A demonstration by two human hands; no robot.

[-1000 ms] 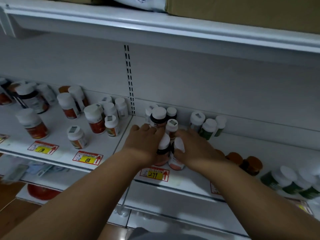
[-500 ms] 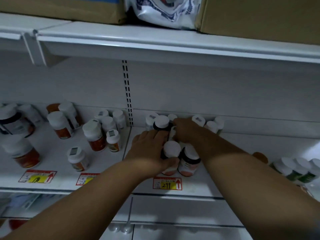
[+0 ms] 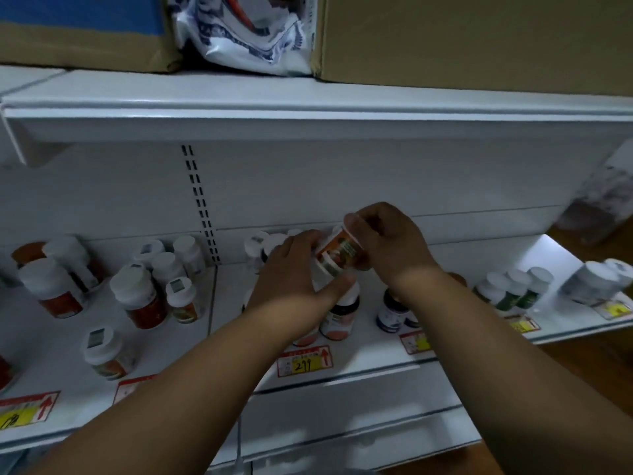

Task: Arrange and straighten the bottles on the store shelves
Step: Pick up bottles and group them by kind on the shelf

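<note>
Two hands meet over the middle bay of the white store shelf (image 3: 359,351), both on one small bottle. The right hand (image 3: 387,245) has its fingers curled round the orange-labelled bottle (image 3: 337,253), which is lifted off the shelf and tilted, its white cap (image 3: 323,270) pointing down and to the left. The left hand (image 3: 294,272) wraps fingers and thumb round that cap end, so each hand is clamped on the same bottle.

Judging by its size and plastic look, the bottle is light and rigid, unlikely to break if dropped but easy to knock over. Its glossy label may be slick, so the body just below the cap seems the safest place to grip, with the base set down flat.

Below the hands stands a dark-collared bottle with a pink base (image 3: 339,317), and just to its right a blue-labelled bottle (image 3: 394,313). Green-labelled bottles (image 3: 510,289) sit near the right end of the shelf. Left of the slotted upright (image 3: 200,204), orange-labelled bottles with white caps (image 3: 144,296) stand loosely spaced, several with barcode stickers on top.

Only one price tag reads clearly: a red and yellow tag (image 3: 305,361) on the shelf edge, hand-marked "299" beside a red arrow. Another tag (image 3: 24,413) at far left is too blurred to read. Print on the bottle labels is illegible. Cardboard boxes (image 3: 479,39) and a white printed bag (image 3: 239,32) sit on the shelf above.
</note>
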